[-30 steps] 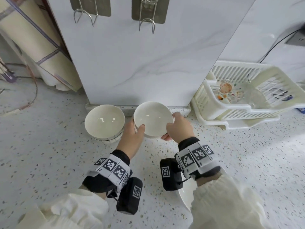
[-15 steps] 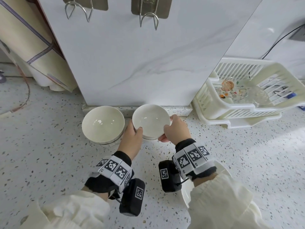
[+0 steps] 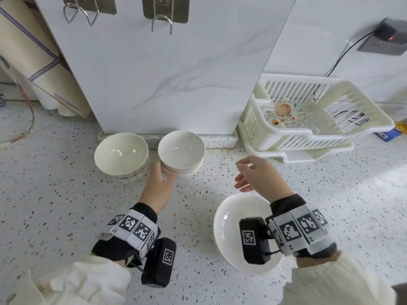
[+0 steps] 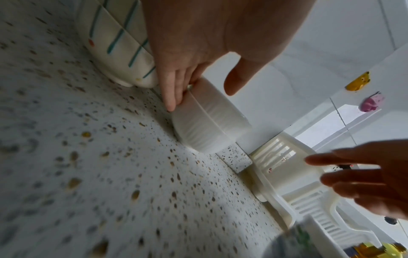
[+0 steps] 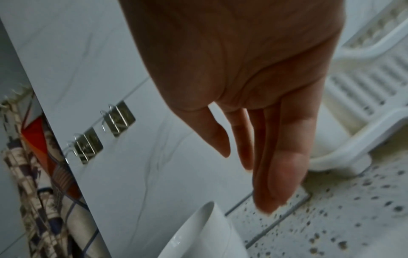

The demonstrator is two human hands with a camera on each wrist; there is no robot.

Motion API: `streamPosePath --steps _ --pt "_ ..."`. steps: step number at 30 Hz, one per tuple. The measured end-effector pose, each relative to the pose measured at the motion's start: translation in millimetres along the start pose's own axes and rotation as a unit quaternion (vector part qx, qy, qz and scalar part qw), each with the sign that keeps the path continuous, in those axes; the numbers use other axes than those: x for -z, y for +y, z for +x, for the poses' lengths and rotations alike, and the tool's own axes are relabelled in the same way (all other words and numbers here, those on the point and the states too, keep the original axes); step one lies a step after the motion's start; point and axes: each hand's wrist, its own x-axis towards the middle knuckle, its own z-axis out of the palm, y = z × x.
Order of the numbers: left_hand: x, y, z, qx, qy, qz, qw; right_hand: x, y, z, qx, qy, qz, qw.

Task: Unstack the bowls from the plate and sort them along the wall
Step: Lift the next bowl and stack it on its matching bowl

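Two bowls stand side by side at the foot of the marble wall panel (image 3: 165,73): a cream bowl (image 3: 121,154) with teal stripes outside (image 4: 119,43), and to its right a plain white bowl (image 3: 181,151) (image 4: 209,125). My left hand (image 3: 165,172) (image 4: 198,90) touches the white bowl's near left side with straight fingers (image 4: 174,94), thumb held off it. My right hand (image 3: 240,175) (image 5: 247,174) hovers to the right of that bowl, fingers relaxed and holding nothing. A white plate (image 3: 226,216) lies on the counter under my right wrist, partly hidden.
A white plastic dish rack (image 3: 308,128) with glassware stands right of the panel against the wall. A rolled mat (image 3: 28,62) leans at far left. Metal hooks (image 3: 161,20) hang on the panel. A cable runs from a wall socket (image 3: 385,40). Speckled counter (image 3: 66,205) spreads around.
The white bowl, held in both hands before, now stands on the counter beside the striped bowl. My right hand has let go and pulled back right; the left hand stays against it.
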Motion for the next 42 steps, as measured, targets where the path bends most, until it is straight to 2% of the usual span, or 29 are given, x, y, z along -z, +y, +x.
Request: streamPosePath --steps 4,6,11,14,17,20,23,28,36,42 --pt "-20.2 -9.1 -31.0 0.047 -0.017 0.034 0.998 30.1 41.6 -22.7 0.038 0.068 -0.094 0.993" --pt "-34.8 -15.0 -46.4 0.052 -0.049 0.069 0.995 37.9 65.6 -30.9 0.026 0.068 -0.122 0.99" --pt "-70.2 -20.0 -75.9 0.024 -0.105 0.114 0.988 37.7 111.3 -47.4 -0.028 -0.026 -0.132 0.99" --pt "-80.3 -19.4 -83.7 0.017 -0.107 0.157 0.982 34.1 122.6 -51.7 -0.047 -0.086 -0.113 0.989" --pt "-84.1 -17.6 -83.3 0.042 -0.115 0.197 0.973 34.0 125.9 -46.6 -0.036 -0.089 -0.122 0.988" --pt "-88.1 -12.7 -77.3 0.067 -0.131 0.16 0.976 35.7 123.5 -36.9 -0.034 -0.066 -0.108 0.991" --pt "-93.6 -6.6 -64.3 0.072 -0.116 0.097 0.986 37.1 118.8 -18.8 -0.052 -0.043 -0.068 0.995" --pt "-104.6 4.3 -36.3 0.069 -0.087 -0.011 0.994 33.5 101.7 13.1 -0.095 -0.02 0.057 0.994" --pt "-100.6 7.9 -3.1 0.04 -0.071 -0.044 0.996 17.0 85.7 45.0 -0.095 -0.003 0.123 0.988" --pt "-100.5 7.2 5.7 0.033 -0.07 -0.049 0.996 16.1 81.7 51.4 -0.095 -0.001 0.128 0.987"
